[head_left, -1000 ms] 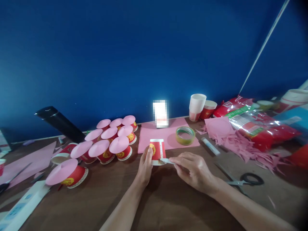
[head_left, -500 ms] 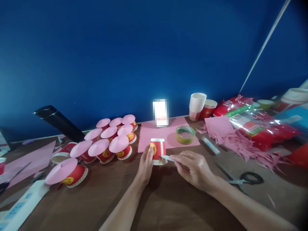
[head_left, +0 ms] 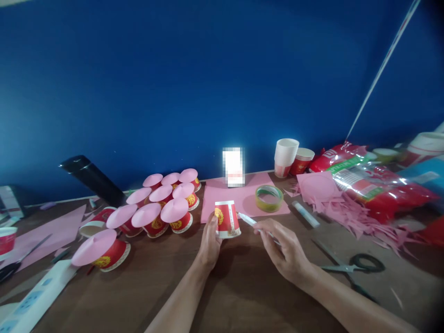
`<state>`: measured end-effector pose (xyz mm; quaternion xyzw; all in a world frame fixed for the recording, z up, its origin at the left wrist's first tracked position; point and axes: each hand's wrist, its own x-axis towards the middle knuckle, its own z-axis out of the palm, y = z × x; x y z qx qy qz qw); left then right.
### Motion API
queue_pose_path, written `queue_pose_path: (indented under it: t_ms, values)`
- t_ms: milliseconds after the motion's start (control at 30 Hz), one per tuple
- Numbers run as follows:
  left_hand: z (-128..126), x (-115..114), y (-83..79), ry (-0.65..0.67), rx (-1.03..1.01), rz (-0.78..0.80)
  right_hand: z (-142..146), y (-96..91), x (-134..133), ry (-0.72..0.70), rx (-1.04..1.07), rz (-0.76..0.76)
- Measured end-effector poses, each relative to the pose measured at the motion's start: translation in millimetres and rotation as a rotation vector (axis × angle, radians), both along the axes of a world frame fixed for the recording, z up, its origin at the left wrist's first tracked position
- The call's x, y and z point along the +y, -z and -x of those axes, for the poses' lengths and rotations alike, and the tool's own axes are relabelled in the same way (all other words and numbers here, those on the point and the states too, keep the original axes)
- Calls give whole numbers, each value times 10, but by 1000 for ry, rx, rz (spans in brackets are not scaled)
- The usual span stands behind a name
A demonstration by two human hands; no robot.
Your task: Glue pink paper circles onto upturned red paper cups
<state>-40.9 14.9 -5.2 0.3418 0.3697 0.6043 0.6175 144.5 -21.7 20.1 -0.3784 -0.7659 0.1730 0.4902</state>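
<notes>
My left hand (head_left: 210, 240) is closed around the side of a red paper cup (head_left: 227, 217) with gold print, held upside down above the table. Between the fingers and thumb of my right hand (head_left: 280, 243) is a white pen (head_left: 248, 219), its dark tip pointing at the cup's right side. Whether the tip touches the cup I cannot tell. Just beyond the cup a pink paper sheet (head_left: 217, 194) lies flat, with a roll of tape (head_left: 268, 199) on it. To the left stand several upturned red cups topped with pink paper cones (head_left: 174, 210).
Scissors (head_left: 347, 267), a glue stick (head_left: 305, 213) and a heap of pink paper scraps (head_left: 357, 217) lie to the right. Stacked cups (head_left: 286, 155) stand by the blue wall, near red plastic packages (head_left: 378, 185). A black bottle (head_left: 93, 180) and a white power strip (head_left: 38, 296) are on the left.
My right hand has drawn the pen slightly back and changed its angle, so more of the pen shows. My left hand has tilted the cup a little. The whole view has shifted slightly.
</notes>
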Motion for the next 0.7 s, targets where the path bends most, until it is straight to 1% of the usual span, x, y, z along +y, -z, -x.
queue_pose_path:
  t_ms: [67, 200, 267, 367, 433, 567, 700]
  values:
    - [0, -5, -38, 27, -37, -14, 19, -4, -16, -6, 13, 8]
    - [-12, 0, -51, 9, -49, 25, 53, -8, -50, -47, -18, 34]
    - [-20, 3, -46, -14, -45, 38, 65, 2, -64, -96, -51, 6]
    - [-23, 1, -48, -24, -35, 34, 62, 19, -81, -124, -49, -93]
    - [-20, -3, -51, 2, -25, 22, 43, 16, -91, -113, -20, -146]
    - [-28, -15, -55, 10, -36, 33, 3, -18, -110, -101, -20, -177]
    - [-57, -33, -56, 61, -69, 62, 28, -41, -123, 18, -32, -177]
